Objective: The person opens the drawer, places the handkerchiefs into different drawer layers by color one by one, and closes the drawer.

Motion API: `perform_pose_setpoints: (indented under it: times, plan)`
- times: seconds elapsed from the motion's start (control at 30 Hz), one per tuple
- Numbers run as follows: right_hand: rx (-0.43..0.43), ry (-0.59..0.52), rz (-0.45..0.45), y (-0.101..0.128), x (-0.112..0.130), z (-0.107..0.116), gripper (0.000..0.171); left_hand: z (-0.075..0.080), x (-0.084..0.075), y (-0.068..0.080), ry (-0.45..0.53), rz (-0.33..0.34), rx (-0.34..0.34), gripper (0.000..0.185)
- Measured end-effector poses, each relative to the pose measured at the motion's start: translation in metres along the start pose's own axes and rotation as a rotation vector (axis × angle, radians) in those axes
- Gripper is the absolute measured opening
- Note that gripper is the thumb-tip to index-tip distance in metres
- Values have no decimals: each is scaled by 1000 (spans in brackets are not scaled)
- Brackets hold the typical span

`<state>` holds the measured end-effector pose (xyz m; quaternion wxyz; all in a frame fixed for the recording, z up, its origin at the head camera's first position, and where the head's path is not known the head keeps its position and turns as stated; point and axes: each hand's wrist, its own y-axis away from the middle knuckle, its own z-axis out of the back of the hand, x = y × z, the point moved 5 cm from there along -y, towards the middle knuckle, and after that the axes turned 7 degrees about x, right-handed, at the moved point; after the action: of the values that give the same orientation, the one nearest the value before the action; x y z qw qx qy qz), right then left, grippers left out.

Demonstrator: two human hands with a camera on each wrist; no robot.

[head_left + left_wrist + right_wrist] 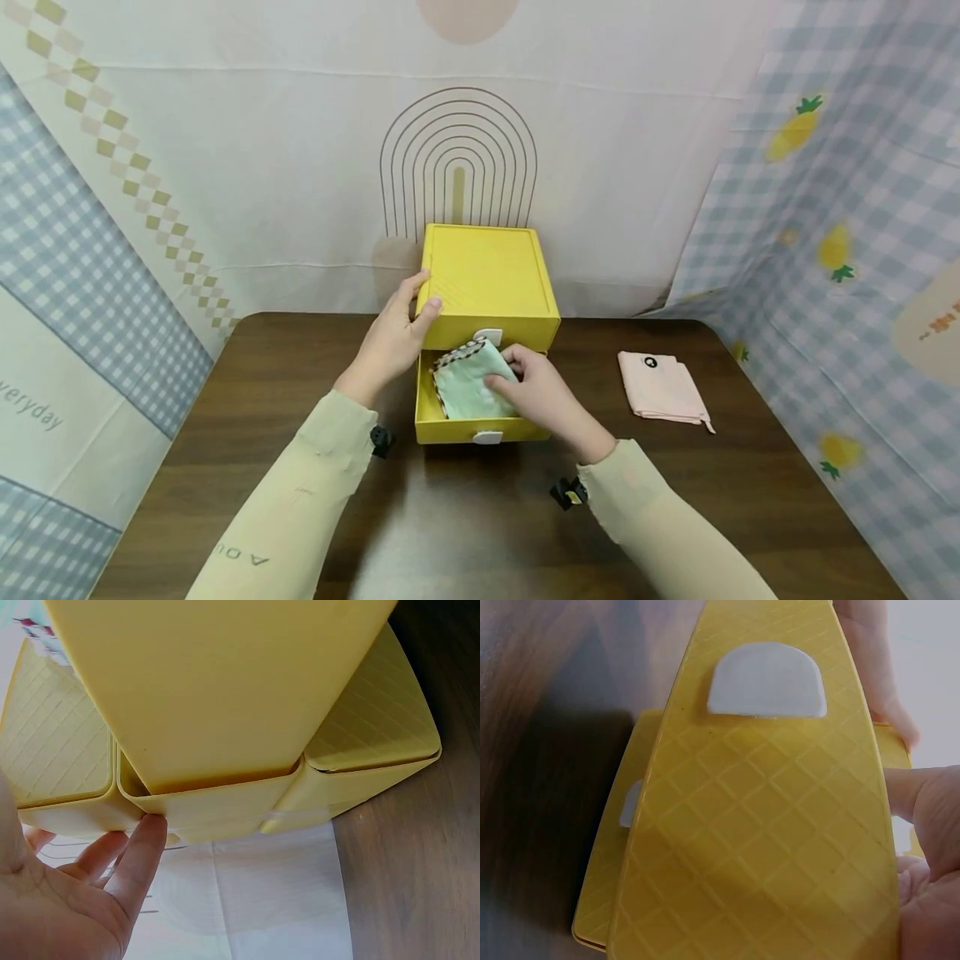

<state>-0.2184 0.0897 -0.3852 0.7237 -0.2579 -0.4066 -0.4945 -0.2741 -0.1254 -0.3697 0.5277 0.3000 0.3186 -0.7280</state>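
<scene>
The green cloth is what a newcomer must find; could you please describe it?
On the table stands a yellow drawer unit. In its open lower drawer is the green cloth; its colour and patterned border set it apart from the pink cloth.

Pulled-out drawer [450, 432]: uncovered above, yet a green cloth [471, 385] fills most of it.
Drawer's left end: a narrow gap shows beside the cloth.
Drawer's right end: the right hand [542, 392], pinching the cloth, blocks it.
Left of the box [491, 271]: the left hand [390, 342] at its edge stands in the way.
Right of the box: bare table [588, 358] leaves passage to the pink cloth [663, 389].
Behind the box: a wall hanging [300, 167] bars the back.
</scene>
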Motion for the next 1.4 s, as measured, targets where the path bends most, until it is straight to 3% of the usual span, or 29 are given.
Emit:
perform_pose_setpoints:
  times: [0.27,0.53,0.67,0.83,1.13,1.4]
  plan:
    - [12,70,8,0,1,1,17,0,-1,0,-6,6,-2,66]
    - [-58,233,-32,6,2,13,18,-1,-2,-1,-10,9,-3,66]
    - [-89,259,-46,6,2,13,15,-1,-2,0,-10,11,6,66]
    - [-63,255,-58,1,1,5,15,-1,-3,1,-4,14,9,66]
    - [-77,400,-100,-2,-1,2,18,-1,-3,0,0,3,7,66]
    - [-101,466,-131,5,4,7,19,-1,-2,0,-2,9,9,66]
